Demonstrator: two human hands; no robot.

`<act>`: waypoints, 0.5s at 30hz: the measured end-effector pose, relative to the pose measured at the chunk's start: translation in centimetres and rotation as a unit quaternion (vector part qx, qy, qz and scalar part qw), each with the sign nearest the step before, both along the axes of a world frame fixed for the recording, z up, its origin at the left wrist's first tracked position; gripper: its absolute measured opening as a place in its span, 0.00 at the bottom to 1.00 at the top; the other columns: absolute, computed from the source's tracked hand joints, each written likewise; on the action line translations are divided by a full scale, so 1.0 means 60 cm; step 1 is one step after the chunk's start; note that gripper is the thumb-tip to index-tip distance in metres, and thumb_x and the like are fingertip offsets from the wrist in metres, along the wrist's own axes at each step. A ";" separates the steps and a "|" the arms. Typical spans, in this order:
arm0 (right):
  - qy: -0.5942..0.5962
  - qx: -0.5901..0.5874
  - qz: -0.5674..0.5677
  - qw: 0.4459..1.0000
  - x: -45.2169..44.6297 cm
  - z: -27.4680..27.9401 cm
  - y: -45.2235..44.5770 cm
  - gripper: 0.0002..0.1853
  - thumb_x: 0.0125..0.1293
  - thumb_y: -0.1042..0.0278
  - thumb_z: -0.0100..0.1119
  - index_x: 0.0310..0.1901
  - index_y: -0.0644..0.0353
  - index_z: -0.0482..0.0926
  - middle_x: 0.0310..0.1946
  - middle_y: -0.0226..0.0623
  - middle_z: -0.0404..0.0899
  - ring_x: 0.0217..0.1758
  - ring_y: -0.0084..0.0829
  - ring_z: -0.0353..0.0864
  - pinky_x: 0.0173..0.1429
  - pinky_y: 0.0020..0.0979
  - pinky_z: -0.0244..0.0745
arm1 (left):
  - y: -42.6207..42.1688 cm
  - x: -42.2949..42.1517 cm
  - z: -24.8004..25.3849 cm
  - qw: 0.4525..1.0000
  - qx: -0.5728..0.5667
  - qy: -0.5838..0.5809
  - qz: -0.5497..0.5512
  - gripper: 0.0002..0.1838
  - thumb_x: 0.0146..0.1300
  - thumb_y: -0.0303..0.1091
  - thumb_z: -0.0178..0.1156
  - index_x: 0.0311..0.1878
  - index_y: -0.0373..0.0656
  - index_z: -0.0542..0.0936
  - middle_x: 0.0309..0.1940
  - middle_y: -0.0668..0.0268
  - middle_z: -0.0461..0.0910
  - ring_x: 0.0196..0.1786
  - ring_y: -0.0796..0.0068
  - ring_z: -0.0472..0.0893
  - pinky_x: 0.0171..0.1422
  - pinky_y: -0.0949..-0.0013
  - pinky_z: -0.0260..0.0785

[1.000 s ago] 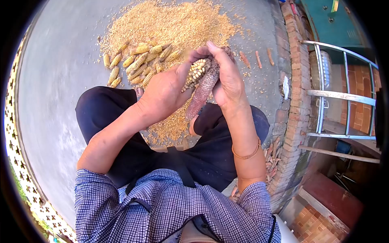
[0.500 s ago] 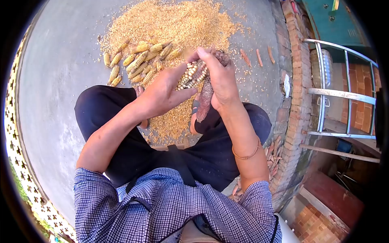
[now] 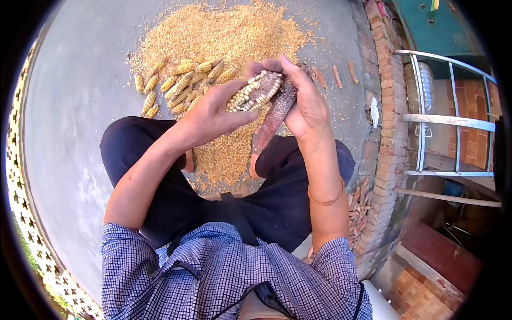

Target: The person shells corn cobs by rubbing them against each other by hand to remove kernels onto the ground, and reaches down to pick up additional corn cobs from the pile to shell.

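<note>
My left hand is closed round a partly shelled ear of corn, its thumb along the near side. Pale kernels cover much of the ear, while a bare patch shows at its right end. In my right hand is a reddish bare corncob, tilted with its lower end toward my knees. The cob lies close against the ear's right end; whether they touch is hard to see. Some fingertips are hidden behind the ear and cob. Beneath both hands, loose kernels lie between my feet.
A wide heap of kernels spreads ahead on the grey floor. Several unshelled ears lie left of it. Bare cobs lie to the right, with more cobs beside a brick edging. Beyond stands a metal railing.
The ear has turned so its bare patch faces up more. My right hand and the cob have tilted and shifted slightly, with the right fingers opening out a little.
</note>
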State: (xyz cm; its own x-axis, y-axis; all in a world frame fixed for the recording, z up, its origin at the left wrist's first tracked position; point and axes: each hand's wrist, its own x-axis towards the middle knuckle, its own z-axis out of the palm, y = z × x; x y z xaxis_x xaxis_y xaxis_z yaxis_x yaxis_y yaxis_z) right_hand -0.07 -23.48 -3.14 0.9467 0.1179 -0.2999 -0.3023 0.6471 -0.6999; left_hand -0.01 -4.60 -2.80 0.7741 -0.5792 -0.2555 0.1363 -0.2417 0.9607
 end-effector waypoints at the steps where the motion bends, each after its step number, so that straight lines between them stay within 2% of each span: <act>1: -0.012 0.010 0.004 1.000 -0.003 0.002 0.001 0.14 0.70 0.60 0.57 0.44 0.66 0.81 0.42 0.46 0.83 0.48 0.34 0.82 0.54 0.35 0.78 | 0.004 0.001 -0.005 1.000 -0.009 0.023 -0.001 0.33 0.62 0.33 0.66 0.66 0.28 0.67 0.35 0.67 0.76 0.34 0.84 0.74 0.33 0.76 0.68; 5: -0.037 -0.042 0.023 0.998 -0.009 -0.001 0.011 0.13 0.69 0.62 0.58 0.44 0.65 0.80 0.43 0.42 0.83 0.48 0.32 0.81 0.55 0.35 0.78 | 0.009 0.003 -0.014 0.994 -0.036 0.104 -0.013 0.31 0.61 0.31 0.65 0.66 0.30 0.68 0.34 0.68 0.76 0.31 0.86 0.73 0.30 0.77 0.66; 6: -0.030 -0.066 0.008 0.997 -0.009 -0.004 0.015 0.11 0.69 0.63 0.58 0.41 0.64 0.81 0.39 0.41 0.83 0.45 0.30 0.81 0.52 0.33 0.77 | 0.006 0.003 -0.011 0.992 -0.038 0.120 -0.020 0.31 0.61 0.31 0.65 0.66 0.30 0.68 0.33 0.68 0.76 0.30 0.86 0.72 0.30 0.77 0.66; 9: -0.010 -0.136 -0.039 0.990 -0.009 -0.016 0.033 0.09 0.68 0.67 0.58 0.33 0.61 0.82 0.30 0.35 0.83 0.35 0.24 0.80 0.43 0.29 0.74 | -0.006 -0.007 -0.029 0.998 -0.051 0.043 -0.020 0.24 0.58 0.33 0.67 0.51 0.24 0.73 0.25 0.68 0.75 0.28 0.84 0.73 0.29 0.76 0.65; 10: -0.009 -0.166 -0.065 0.984 -0.005 -0.026 0.037 0.07 0.68 0.68 0.58 0.33 0.61 0.79 0.27 0.37 0.81 0.31 0.30 0.81 0.37 0.30 0.78 | -0.005 -0.004 -0.040 0.997 0.015 -0.055 -0.049 0.24 0.55 0.30 0.66 0.50 0.24 0.72 0.26 0.60 0.78 0.30 0.70 0.79 0.33 0.69 0.69; 13: 0.030 -0.165 -0.066 0.984 -0.007 -0.030 0.035 0.08 0.67 0.68 0.59 0.31 0.61 0.79 0.26 0.36 0.80 0.31 0.29 0.81 0.38 0.30 0.78 | -0.018 -0.019 -0.043 0.965 0.062 -0.255 -0.032 0.26 0.53 0.28 0.64 0.53 0.25 0.68 0.29 0.47 0.79 0.36 0.51 0.82 0.39 0.59 0.72; 14: 0.039 -0.162 -0.062 0.984 -0.004 -0.033 0.036 0.08 0.67 0.68 0.59 0.31 0.61 0.79 0.26 0.36 0.80 0.31 0.29 0.81 0.38 0.30 0.78 | -0.017 -0.019 -0.047 0.969 0.087 -0.224 -0.048 0.28 0.53 0.27 0.63 0.56 0.27 0.66 0.32 0.40 0.78 0.41 0.41 0.81 0.44 0.53 0.73; 15: 0.051 -0.160 -0.061 0.984 -0.004 -0.036 0.036 0.08 0.67 0.67 0.60 0.31 0.61 0.79 0.25 0.36 0.80 0.31 0.29 0.81 0.38 0.30 0.78 | -0.017 -0.022 -0.052 0.969 0.105 -0.217 -0.049 0.28 0.53 0.27 0.63 0.56 0.27 0.66 0.32 0.40 0.78 0.41 0.41 0.81 0.44 0.54 0.73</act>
